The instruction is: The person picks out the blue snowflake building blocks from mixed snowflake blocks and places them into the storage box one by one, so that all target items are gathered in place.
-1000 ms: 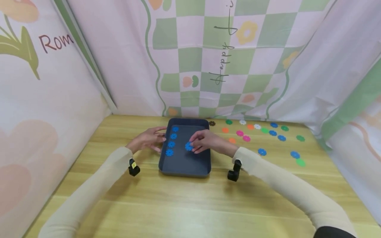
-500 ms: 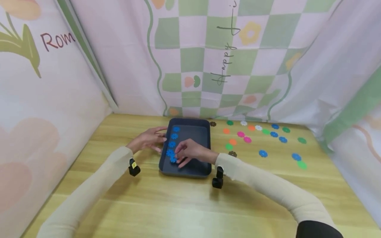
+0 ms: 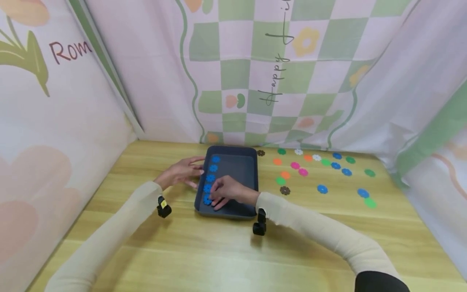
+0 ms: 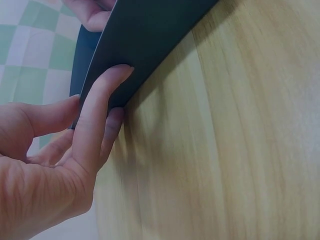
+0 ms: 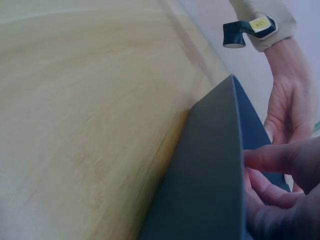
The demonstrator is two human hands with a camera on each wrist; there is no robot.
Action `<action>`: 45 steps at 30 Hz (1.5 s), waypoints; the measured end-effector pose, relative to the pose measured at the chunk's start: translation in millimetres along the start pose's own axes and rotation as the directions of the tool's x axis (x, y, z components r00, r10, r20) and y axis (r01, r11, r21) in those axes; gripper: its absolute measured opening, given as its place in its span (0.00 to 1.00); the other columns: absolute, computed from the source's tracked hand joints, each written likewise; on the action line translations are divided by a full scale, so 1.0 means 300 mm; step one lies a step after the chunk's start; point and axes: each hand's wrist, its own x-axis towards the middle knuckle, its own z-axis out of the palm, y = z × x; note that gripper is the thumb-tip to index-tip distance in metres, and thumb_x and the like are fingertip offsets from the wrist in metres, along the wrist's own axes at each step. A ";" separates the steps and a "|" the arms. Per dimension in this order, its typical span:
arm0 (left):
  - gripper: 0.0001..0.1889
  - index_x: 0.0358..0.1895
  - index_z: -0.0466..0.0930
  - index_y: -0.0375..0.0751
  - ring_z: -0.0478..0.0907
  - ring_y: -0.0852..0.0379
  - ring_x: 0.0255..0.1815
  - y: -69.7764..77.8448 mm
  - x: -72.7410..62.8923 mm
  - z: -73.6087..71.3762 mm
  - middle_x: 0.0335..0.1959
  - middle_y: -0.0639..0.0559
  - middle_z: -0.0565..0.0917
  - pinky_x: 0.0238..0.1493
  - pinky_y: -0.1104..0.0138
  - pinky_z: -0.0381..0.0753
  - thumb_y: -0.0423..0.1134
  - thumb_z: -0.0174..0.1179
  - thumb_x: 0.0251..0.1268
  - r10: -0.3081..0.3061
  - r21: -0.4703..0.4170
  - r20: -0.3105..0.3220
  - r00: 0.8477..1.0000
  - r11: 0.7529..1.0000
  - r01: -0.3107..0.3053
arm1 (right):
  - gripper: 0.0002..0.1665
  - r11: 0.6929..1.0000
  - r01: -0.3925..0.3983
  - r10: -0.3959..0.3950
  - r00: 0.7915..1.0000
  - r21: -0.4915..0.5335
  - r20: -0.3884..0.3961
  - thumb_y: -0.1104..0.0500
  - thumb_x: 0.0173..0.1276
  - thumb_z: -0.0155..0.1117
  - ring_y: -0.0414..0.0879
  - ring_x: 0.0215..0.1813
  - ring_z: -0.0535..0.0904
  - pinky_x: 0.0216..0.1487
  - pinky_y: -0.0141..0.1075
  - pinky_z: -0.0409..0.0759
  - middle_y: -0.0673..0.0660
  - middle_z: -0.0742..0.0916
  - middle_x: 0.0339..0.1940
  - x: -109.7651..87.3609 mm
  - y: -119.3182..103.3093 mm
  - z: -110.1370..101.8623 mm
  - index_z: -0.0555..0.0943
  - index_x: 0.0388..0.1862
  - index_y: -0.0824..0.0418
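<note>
A dark grey baking tray [image 3: 237,162] lies on the wooden table. Along its left inner side runs a column of blue flower-shaped discs [image 3: 210,178]. My right hand [image 3: 231,190] reaches in from the right; thumb and finger pinch the nearest blue flower-shaped disc [image 3: 206,199], low on the tray floor at the bottom of the column. In the right wrist view the tray wall [image 5: 210,170] hides that disc from sight. My left hand [image 3: 181,171] rests its spread fingers on the tray's left side. The left wrist view shows its fingertips [image 4: 120,74] against the outer wall.
Loose flower-shaped discs lie to the right of the tray, among them pink [image 3: 303,172], brown [image 3: 285,190], light green [image 3: 370,202] and blue [image 3: 322,189] ones. A patterned curtain [image 3: 237,73] hangs at the table's back edge. Fabric also hangs at both sides.
My right hand has carried the blue flower-shaped disc from the tray's middle left and toward me, to the bottom of the column. My left hand has stayed at the tray's left side.
</note>
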 end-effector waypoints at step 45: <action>0.40 0.86 0.47 0.38 0.75 0.33 0.70 0.010 0.012 0.027 0.81 0.26 0.59 0.34 0.64 0.93 0.27 0.57 0.77 0.031 0.127 -0.062 0.998 0.992 -0.023 | 0.20 0.975 0.121 -0.152 0.975 -0.185 -0.163 0.60 0.84 0.55 0.59 0.44 0.86 0.42 0.45 0.93 0.70 0.84 0.47 -0.141 -0.028 -0.298 0.76 0.62 0.76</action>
